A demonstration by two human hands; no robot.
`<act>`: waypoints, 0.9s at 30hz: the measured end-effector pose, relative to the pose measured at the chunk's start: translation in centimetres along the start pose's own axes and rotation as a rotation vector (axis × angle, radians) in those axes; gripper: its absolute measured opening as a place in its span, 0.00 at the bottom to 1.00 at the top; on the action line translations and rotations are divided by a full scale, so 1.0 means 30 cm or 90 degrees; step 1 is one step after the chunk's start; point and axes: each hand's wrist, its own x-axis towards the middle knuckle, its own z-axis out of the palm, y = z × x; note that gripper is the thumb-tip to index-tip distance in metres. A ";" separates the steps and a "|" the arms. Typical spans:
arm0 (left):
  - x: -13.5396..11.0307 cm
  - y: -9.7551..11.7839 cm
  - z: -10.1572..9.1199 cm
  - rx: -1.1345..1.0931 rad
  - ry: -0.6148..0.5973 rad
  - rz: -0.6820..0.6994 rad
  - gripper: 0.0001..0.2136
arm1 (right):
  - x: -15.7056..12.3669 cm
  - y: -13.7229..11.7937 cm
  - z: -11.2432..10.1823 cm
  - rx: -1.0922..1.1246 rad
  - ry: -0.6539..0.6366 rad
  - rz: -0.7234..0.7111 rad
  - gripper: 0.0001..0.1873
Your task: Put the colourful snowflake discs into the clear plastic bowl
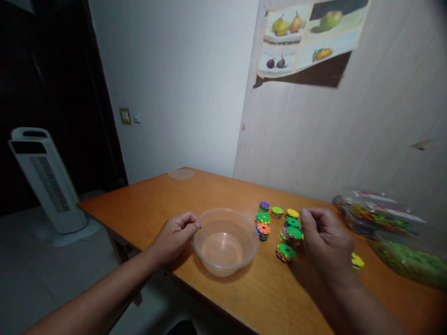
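Observation:
A clear plastic bowl (223, 269) stands on the wooden table, with nothing visible inside it. My left hand (179, 236) pinches its left rim between thumb and curled fingers. To the right of the bowl are several small stacks of notched plastic discs, among them a green-topped stack (286, 252), an orange-topped stack (263, 230) and a purple-topped stack (264, 205). My right hand (324, 239) is closed just right of these stacks, its fingers curled in. Whatever it may hold is hidden. Yellow discs (357, 261) show partly behind my right wrist.
Clear containers (380, 214) with colourful pieces lie at the table's right, beside a clear pack of green pieces (412, 258). A round clear lid (180, 174) rests at the far left corner of the table (150, 197). A white tower fan (49, 181) stands on the floor.

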 end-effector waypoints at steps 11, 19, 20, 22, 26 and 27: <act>0.041 0.047 0.025 -0.100 0.164 0.026 0.19 | 0.035 0.015 -0.008 -0.019 -0.016 0.054 0.16; 0.437 0.001 0.047 -0.321 0.420 -0.093 0.21 | 0.061 0.048 0.000 -0.030 -0.296 0.063 0.16; 0.464 -0.021 0.065 -0.322 0.433 -0.110 0.21 | 0.062 0.050 -0.001 -0.036 -0.316 0.064 0.16; 0.490 -0.074 0.105 -0.284 0.455 -0.139 0.21 | 0.058 0.058 0.001 -0.036 -0.345 0.069 0.16; 0.480 -0.169 0.167 -0.178 0.371 -0.139 0.19 | 0.029 0.083 0.029 -0.011 -0.405 0.059 0.15; 0.476 -0.184 0.177 -0.161 0.326 -0.128 0.18 | 0.020 0.090 0.041 -0.015 -0.401 0.049 0.15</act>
